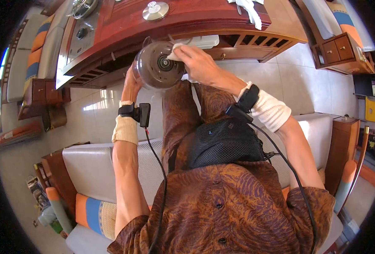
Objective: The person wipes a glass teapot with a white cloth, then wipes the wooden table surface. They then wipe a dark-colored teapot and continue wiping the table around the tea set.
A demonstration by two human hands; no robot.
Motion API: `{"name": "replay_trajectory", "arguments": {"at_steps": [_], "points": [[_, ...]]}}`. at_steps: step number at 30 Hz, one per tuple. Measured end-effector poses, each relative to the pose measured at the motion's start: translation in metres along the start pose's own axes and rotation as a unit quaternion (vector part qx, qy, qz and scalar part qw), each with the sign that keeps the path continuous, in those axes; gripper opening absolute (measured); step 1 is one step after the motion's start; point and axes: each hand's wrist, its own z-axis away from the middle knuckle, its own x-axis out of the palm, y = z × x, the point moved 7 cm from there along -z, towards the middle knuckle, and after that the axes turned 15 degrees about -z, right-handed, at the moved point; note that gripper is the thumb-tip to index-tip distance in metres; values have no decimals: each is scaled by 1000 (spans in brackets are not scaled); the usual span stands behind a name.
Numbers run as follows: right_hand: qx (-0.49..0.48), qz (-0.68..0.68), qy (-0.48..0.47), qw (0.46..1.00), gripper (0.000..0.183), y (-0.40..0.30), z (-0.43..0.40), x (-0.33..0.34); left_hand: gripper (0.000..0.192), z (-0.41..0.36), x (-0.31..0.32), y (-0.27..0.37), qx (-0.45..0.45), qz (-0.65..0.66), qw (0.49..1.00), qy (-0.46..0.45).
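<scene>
My left hand [132,79] grips the side of a round, see-through glass pot [149,71], which hangs over my knees by the table's front edge. Concentric metal rings [165,63] show at the pot's middle, and drops or spots mark the glass. A white tissue or cloth [174,53] is pinched in the fingers of my right hand [198,63] and touches the pot near those rings. Part of the left hand is hidden behind the glass. On the red wooden table [190,19] rests a round lid [155,10] with a clear knob.
A stove-like panel with a black knob [81,33] is set in the table's left end. A crumpled white cloth [252,12] hangs over the right edge. Below the tabletop, a white container [208,42] sits on a shelf. Cables run from both wrist devices. I sit on a grey cushioned sofa [89,168].
</scene>
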Motion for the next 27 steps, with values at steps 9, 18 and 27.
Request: {"name": "replay_trajectory", "arguments": {"at_steps": [9,18,27], "points": [[-32,-5,-66,997,44,-21,20,10,26,0,7,3,17,-24,1000,-6],[-139,-105,-96,980,31,-51,-28,23,25,7,7,9,44,-63,997,-1],[-57,-34,28,997,24,-7,-61,7,23,12,7,13,68,-95,993,3]]}}
